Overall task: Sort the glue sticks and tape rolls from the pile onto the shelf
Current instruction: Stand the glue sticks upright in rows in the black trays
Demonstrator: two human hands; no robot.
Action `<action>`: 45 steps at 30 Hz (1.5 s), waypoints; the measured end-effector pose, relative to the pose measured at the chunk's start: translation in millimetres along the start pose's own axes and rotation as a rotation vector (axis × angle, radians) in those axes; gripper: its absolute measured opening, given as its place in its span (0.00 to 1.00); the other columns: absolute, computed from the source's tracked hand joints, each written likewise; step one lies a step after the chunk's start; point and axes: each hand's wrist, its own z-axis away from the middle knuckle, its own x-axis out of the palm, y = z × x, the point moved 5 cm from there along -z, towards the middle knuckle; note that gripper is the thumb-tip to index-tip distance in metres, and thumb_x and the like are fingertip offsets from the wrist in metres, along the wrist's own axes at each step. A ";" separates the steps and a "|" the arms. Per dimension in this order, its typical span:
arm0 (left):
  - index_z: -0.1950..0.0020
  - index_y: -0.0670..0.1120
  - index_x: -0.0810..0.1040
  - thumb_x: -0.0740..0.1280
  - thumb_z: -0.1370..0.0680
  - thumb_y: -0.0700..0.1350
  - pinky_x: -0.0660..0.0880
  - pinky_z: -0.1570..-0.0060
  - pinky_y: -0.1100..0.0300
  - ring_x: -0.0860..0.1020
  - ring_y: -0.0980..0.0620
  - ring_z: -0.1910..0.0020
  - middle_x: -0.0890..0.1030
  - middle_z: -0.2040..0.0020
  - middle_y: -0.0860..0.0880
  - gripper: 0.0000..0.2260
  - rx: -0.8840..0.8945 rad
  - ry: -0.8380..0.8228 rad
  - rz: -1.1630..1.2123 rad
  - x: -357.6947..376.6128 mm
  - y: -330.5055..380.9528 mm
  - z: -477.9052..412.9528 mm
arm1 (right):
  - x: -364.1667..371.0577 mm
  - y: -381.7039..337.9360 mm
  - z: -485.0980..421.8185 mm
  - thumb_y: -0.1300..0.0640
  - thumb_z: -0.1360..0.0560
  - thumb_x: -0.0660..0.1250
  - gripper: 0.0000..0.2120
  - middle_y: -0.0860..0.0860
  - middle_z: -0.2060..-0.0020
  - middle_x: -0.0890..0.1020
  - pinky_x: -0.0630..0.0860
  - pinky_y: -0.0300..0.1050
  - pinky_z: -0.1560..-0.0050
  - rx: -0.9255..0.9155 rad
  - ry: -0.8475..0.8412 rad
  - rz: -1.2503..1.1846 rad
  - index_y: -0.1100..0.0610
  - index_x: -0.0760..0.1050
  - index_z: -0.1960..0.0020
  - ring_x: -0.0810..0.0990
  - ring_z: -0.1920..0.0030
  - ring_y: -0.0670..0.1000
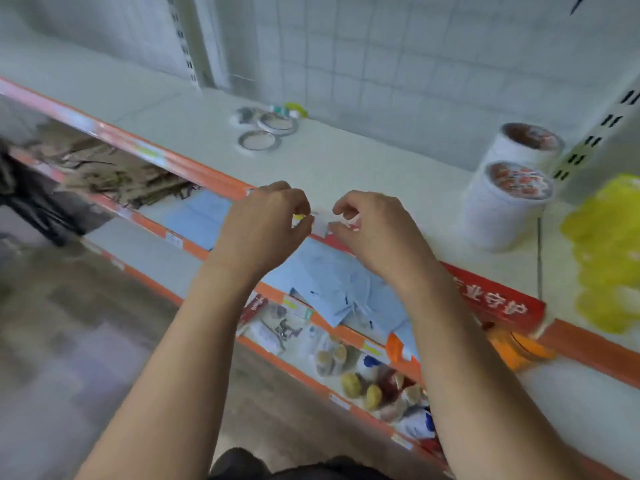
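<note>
My left hand (266,223) and my right hand (374,230) hover close together over the front edge of the white shelf (346,168). The left fingers curl and pinch a small white stick with a yellow end, a glue stick (306,219). The right thumb and fingers pinch a small white-and-red item (349,225); blur hides what it is. At the back of the shelf lie three flat tape rolls (259,140) and a glue stick with a green-yellow cap (292,109).
Two tall stacks of white tape rolls (512,199) stand on the shelf at the right. A yellow plastic bag (609,251) lies beyond them. A red sign (498,299) hangs on the orange shelf edge. Lower shelves hold blue papers and packaged goods.
</note>
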 end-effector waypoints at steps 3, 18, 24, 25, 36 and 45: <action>0.49 0.48 0.80 0.64 0.23 0.48 0.76 0.56 0.50 0.77 0.48 0.50 0.78 0.51 0.50 0.07 -0.063 0.009 -0.033 -20.4 -65.6 -4.2 | 35.7 -46.0 -37.3 0.51 0.23 0.68 0.13 0.53 0.48 0.81 0.75 0.52 0.46 -0.033 0.002 -0.032 0.53 0.78 0.40 0.78 0.47 0.55; 0.48 0.50 0.79 0.64 0.22 0.51 0.73 0.58 0.57 0.77 0.52 0.53 0.78 0.51 0.53 0.08 -0.042 -0.021 -0.010 -13.4 -191.9 -122.4 | 96.2 -74.6 -189.3 0.52 0.23 0.67 0.11 0.51 0.47 0.81 0.76 0.48 0.47 0.000 0.051 0.015 0.53 0.79 0.42 0.79 0.47 0.52; 0.51 0.47 0.80 0.64 0.22 0.48 0.71 0.60 0.57 0.76 0.50 0.55 0.78 0.53 0.50 0.07 -0.058 0.017 0.037 -2.8 -225.1 -181.6 | 108.5 -72.6 -242.3 0.56 0.22 0.65 0.09 0.51 0.50 0.83 0.78 0.47 0.49 0.008 0.054 0.011 0.54 0.81 0.45 0.80 0.49 0.51; 0.51 0.46 0.80 0.64 0.23 0.47 0.71 0.59 0.57 0.76 0.49 0.55 0.79 0.53 0.49 0.07 -0.062 0.026 0.053 -0.8 -229.9 -192.6 | 109.3 -71.7 -249.7 0.57 0.22 0.64 0.08 0.51 0.51 0.84 0.78 0.48 0.49 0.015 0.061 0.016 0.55 0.81 0.46 0.80 0.50 0.52; 0.45 0.38 0.74 0.65 0.22 0.50 0.71 0.53 0.52 0.76 0.38 0.47 0.75 0.46 0.39 0.16 -0.150 -0.143 0.055 62.5 -277.7 -324.7 | 121.7 -49.9 -345.1 0.61 0.21 0.61 0.11 0.54 0.48 0.81 0.75 0.50 0.48 0.180 0.201 0.150 0.57 0.79 0.43 0.78 0.48 0.55; 0.51 0.41 0.78 0.64 0.25 0.44 0.70 0.60 0.56 0.76 0.39 0.55 0.79 0.52 0.41 0.08 0.017 -0.216 0.034 68.0 -296.1 -352.2 | 144.0 -23.5 -416.3 0.64 0.20 0.60 0.16 0.55 0.39 0.76 0.73 0.51 0.42 0.257 0.093 0.523 0.56 0.75 0.35 0.72 0.39 0.59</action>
